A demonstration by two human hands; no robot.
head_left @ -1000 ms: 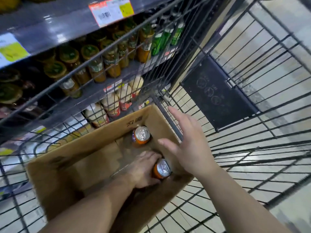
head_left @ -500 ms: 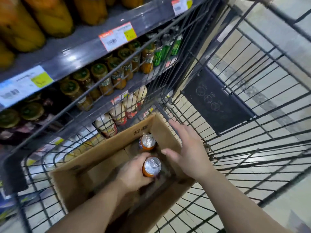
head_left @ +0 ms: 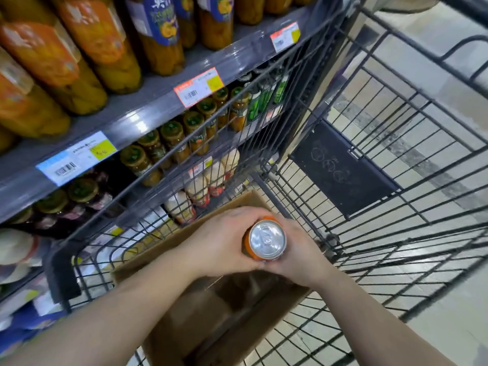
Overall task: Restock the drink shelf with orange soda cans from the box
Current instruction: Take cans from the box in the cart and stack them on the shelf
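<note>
- Your left hand [head_left: 224, 241] was curled round the orange soda can [head_left: 266, 240] from the left side, thumb and fingers wrapping its wall, so it carried the load.
- Your right hand [head_left: 301, 253] cupped the same can from the right and from below, fingers bent against its wall. This second grip probably served to steady the can or to take it over; which of the two could not be told.
- The can stood upright between both palms, its silver lid and pull tab facing the camera. It was held above the cardboard box [head_left: 184, 320], clear of the box floor. Keeping it upright made it ready to be set on a shelf base-first.
- The box sat in the near left corner of the wire shopping cart [head_left: 369, 207], open at the top, which gave both hands free access. Your hands covered its far end, so whether more cans remained there could not be told.
- The cart stood just beside the shelving unit [head_left: 148, 112], which kept the reach from box to shelf short.
- Behind the cart wire, the shelves carried green-lidded jars [head_left: 171, 130] at middle height and large jars of yellow fruit [head_left: 163, 35] on the tier above.
- No row of orange soda cans appeared on the visible shelves, so the destination slot could not be identified from this view.
- Judged from the lifted can, the step in hand was the transfer from box to shelf.
</note>
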